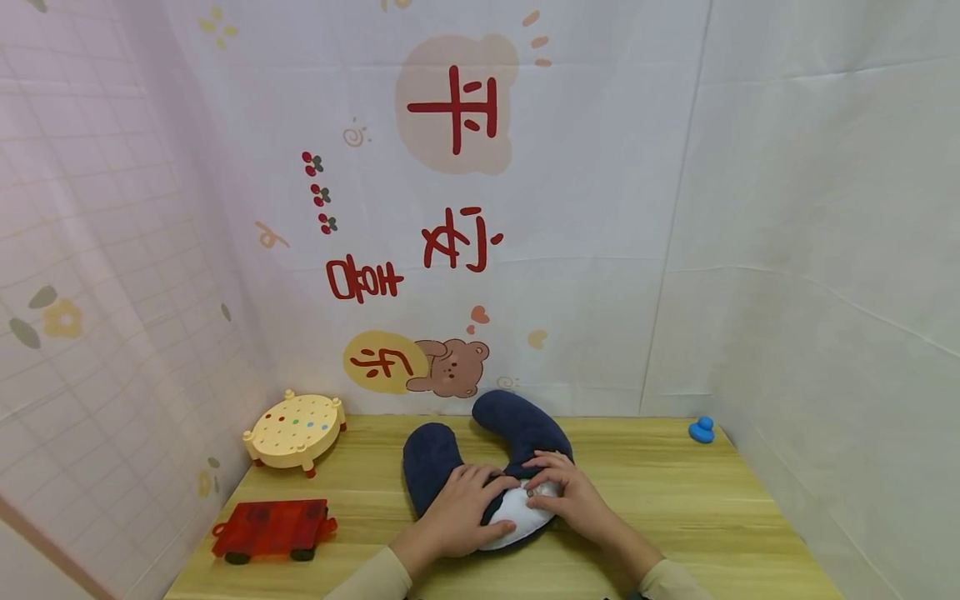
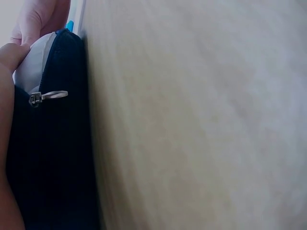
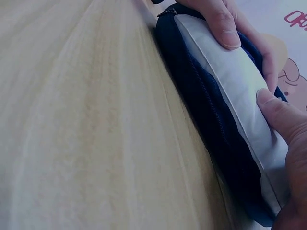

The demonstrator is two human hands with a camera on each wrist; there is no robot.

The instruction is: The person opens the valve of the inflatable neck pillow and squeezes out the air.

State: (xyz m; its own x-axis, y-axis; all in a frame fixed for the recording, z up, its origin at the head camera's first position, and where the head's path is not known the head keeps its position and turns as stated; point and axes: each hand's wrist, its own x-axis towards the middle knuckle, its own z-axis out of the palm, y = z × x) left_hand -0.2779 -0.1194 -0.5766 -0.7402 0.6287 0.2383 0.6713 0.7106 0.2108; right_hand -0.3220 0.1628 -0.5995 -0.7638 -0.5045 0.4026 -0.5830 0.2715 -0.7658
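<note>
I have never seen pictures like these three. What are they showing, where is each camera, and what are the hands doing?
No machine is here: a person works with two bare hands. The large picture comes from a camera on the head, looking down at a wooden table. The two smaller pictures come from cameras on the wrists, very close to the work.

On the table lies a dark blue U-shaped neck pillow. Its cover is open at the near side, so the white inner cushion shows. The left hand and the right hand both grip the pillow there. The left wrist picture shows the zipper pull.

Also on the table: a round cream toy, a red toy cart and a small blue toy.
</note>
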